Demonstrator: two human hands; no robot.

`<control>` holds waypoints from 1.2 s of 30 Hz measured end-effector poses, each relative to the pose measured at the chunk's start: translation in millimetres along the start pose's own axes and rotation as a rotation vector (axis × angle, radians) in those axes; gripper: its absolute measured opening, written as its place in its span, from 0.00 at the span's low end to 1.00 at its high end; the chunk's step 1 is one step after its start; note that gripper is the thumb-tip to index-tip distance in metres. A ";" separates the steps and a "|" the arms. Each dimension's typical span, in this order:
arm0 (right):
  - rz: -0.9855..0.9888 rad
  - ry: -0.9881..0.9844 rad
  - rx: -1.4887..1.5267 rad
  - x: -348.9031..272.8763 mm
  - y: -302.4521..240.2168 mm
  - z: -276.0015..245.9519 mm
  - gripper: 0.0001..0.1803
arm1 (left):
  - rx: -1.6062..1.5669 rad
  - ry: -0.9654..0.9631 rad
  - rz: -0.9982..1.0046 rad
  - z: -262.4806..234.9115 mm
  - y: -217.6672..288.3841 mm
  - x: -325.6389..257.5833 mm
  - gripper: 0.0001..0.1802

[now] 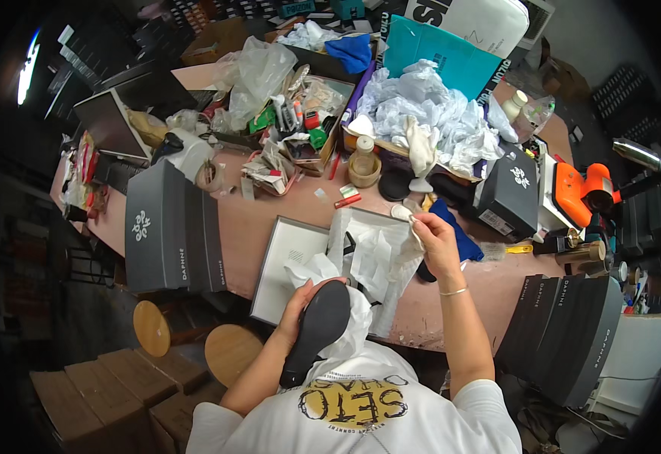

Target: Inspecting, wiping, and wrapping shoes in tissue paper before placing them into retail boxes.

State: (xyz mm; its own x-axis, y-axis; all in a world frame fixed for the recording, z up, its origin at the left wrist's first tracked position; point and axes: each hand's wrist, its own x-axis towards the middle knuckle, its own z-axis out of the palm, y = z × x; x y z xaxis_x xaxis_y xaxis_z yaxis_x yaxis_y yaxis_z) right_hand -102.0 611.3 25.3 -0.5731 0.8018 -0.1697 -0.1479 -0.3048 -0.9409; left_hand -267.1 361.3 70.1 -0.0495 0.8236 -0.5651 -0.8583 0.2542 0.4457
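Note:
My left hand (291, 316) is wrapped round a black shoe (321, 321), held over my lap with its dark sole turned up. White tissue paper (355, 321) bunches beside the shoe. Over the table's near side, my right hand (439, 246) pinches a small white piece (403, 213), cloth or paper; which one I cannot tell. Between the hands lies an open shoe box (276, 274) with a white inside. Crumpled tissue (372, 257) fills its right part, with black bits showing through. A blue cloth (451, 227) lies just beyond my right hand.
Dark closed shoe boxes stand at the left (156, 234) and right (565, 325). A large box of crumpled white tissue (429, 113) is at the back. A small bottle in a bowl (364, 163), a brush (506, 250) and an orange heat gun (584, 193) stand around the pink tabletop (240, 219).

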 end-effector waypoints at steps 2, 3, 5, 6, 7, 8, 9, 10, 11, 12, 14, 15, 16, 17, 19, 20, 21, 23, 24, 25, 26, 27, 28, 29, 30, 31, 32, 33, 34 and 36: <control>0.085 -0.085 0.184 21.2 -5.1 16.0 0.13 | -0.035 0.020 0.007 -4.1 8.8 -2.8 0.32; 0.100 -0.132 0.187 29.4 -5.9 18.7 0.16 | -0.053 0.031 0.012 -6.9 12.4 -3.0 0.32; 0.137 -0.127 0.209 46.9 -9.2 34.5 0.14 | -0.093 0.024 0.038 -17.5 16.0 -2.9 0.32; 0.147 -0.112 0.205 56.2 -8.6 39.8 0.13 | -0.113 0.019 0.052 -21.9 18.1 -1.4 0.31; 0.115 -0.116 0.174 69.0 -2.0 38.8 0.12 | -0.123 0.025 0.051 -22.4 20.8 0.2 0.31; 0.102 -0.130 0.140 80.2 1.4 38.2 0.10 | -0.134 0.023 0.045 -24.9 22.2 2.9 0.31; 0.068 -0.106 0.095 94.1 3.1 40.7 0.10 | -0.146 0.021 0.038 -27.5 24.5 6.6 0.31; 0.042 -0.085 0.053 104.3 6.9 44.3 0.10 | -0.161 0.028 0.029 -29.5 24.6 8.9 0.31; 0.039 -0.125 -0.044 117.0 4.3 43.3 0.11 | -0.216 0.056 0.010 -27.2 26.3 11.2 0.31; -0.027 -0.107 -0.187 129.3 1.5 43.4 0.11 | -0.243 0.054 0.001 -26.0 26.6 15.5 0.31; -0.160 -0.070 -0.437 148.5 -4.4 59.3 0.10 | -0.273 0.073 -0.020 -28.7 26.1 17.8 0.30; -0.274 -0.017 -0.593 162.7 -1.1 60.8 0.08 | -0.286 0.073 -0.025 -31.1 23.5 21.8 0.30; -0.422 -0.008 -0.738 172.8 0.3 65.6 0.07 | -0.293 0.079 -0.027 -34.5 22.0 23.4 0.30; -0.572 0.002 -0.881 181.0 1.2 69.6 0.06 | -0.298 0.085 -0.031 -37.0 21.4 24.9 0.30; -0.661 0.010 -1.040 188.6 1.1 78.5 0.06 | -0.290 0.084 -0.039 -38.7 23.6 26.1 0.30; -0.696 0.018 -1.124 191.4 6.2 78.2 0.06 | -0.285 0.083 -0.044 -39.2 24.5 26.5 0.30; -0.731 0.026 -1.208 194.0 14.2 76.0 0.07 | -0.285 0.076 -0.046 -40.0 24.0 27.5 0.30; -0.736 -0.006 -1.326 190.9 19.3 78.9 0.13 | -0.285 0.066 -0.040 -41.9 23.7 26.8 0.31; -0.763 0.006 -1.301 186.2 23.8 80.7 0.14 | -0.290 0.071 -0.030 -42.8 23.2 25.0 0.31; -0.791 0.023 -1.277 181.8 28.4 82.3 0.17 | -0.293 0.073 -0.020 -42.9 23.2 23.5 0.32; -0.823 0.046 -1.257 178.9 30.9 80.8 0.19 | -0.293 0.067 -0.011 -42.2 23.9 23.7 0.32; -0.816 0.037 -1.222 180.4 42.6 74.1 0.24 | -0.299 0.059 0.003 -41.9 24.0 23.2 0.33; -0.773 0.055 -1.182 184.4 49.7 69.4 0.24 | -0.301 0.052 0.012 -41.3 23.8 22.3 0.34; -0.730 0.070 -1.140 187.2 53.8 68.4 0.24 | -0.304 0.047 0.022 -40.4 23.1 20.4 0.35; -0.687 0.087 -1.098 189.5 55.9 65.4 0.24 | -0.290 0.021 0.022 -39.3 22.9 18.9 0.35; -0.681 0.040 -1.070 192.0 49.1 68.4 0.24 | -0.276 -0.003 0.028 -38.8 23.5 17.2 0.36; -0.742 0.088 -1.056 187.7 43.7 67.3 0.24 | -0.262 -0.027 0.033 -38.1 24.2 15.6 0.36; -0.801 0.138 -1.040 180.6 37.9 62.9 0.23 | -0.231 -0.027 0.038 -37.3 24.1 13.6 0.36; -0.866 0.192 -1.027 175.5 30.4 57.2 0.22 | -0.199 -0.033 0.045 -37.7 25.9 14.6 0.37; -0.781 0.489 -0.904 151.9 19.9 39.5 0.19 | -0.215 -0.027 0.073 -40.8 22.6 13.2 0.36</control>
State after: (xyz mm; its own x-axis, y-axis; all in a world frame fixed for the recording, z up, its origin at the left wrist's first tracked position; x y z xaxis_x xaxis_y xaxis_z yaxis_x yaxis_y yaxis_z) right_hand -223.8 706.6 -7.6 -0.2011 0.7715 0.6036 0.3969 0.6275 -0.6699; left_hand -307.9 357.2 44.4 -0.1042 0.8496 -0.5171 -0.9422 0.0821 0.3247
